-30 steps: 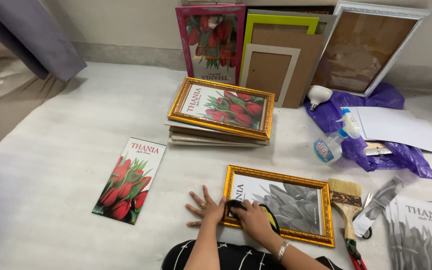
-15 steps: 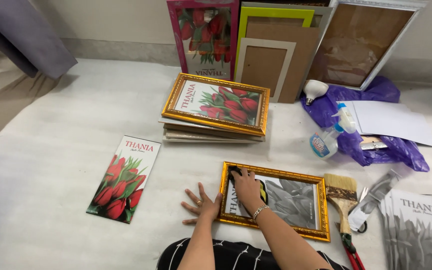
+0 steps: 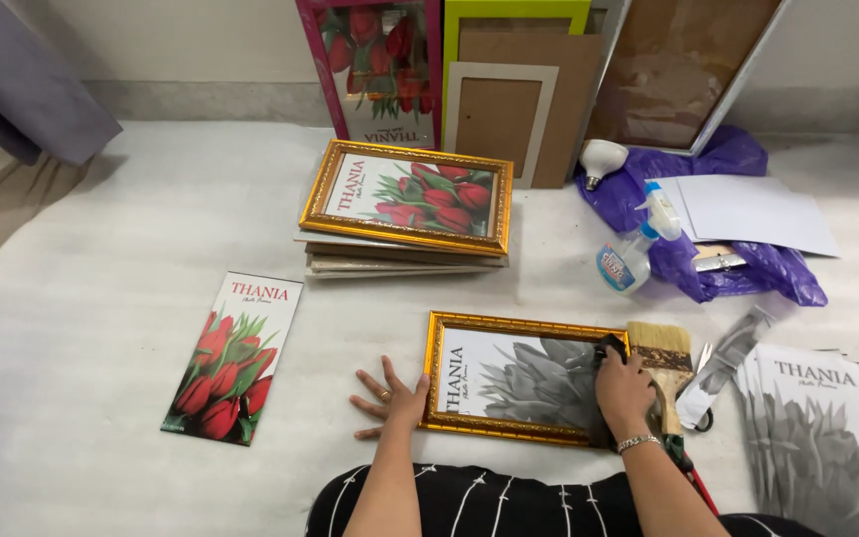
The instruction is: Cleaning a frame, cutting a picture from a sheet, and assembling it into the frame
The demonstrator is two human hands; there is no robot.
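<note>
A person in a striped black top kneels at a white padded surface (image 3: 101, 298), working on a gold picture frame (image 3: 526, 383) that lies flat near the front edge, with a grey flower print behind its glass. The left hand (image 3: 390, 398) lies flat with fingers spread on the surface, its thumb side touching the frame's left edge; it grips nothing. The right hand (image 3: 625, 390) rests on the right end of the frame, fingers closed over a dark cloth (image 3: 608, 348) pressed to the glass. Just right of the frame lies a wide paintbrush (image 3: 660, 350), with scissors (image 3: 700, 393) beside it. Farther off, a stack of frames (image 3: 405, 214) is topped by a gold one showing red tulips. To the left, well apart, lies a loose tulip print (image 3: 231, 356). To the right, a spray bottle (image 3: 638, 249) and white sheets rest on a purple plastic bag (image 3: 748, 264), and a pile of grey flower prints (image 3: 817, 428) lies at the near right. More frames and backing boards (image 3: 514, 109) lean against the far wall.
</note>
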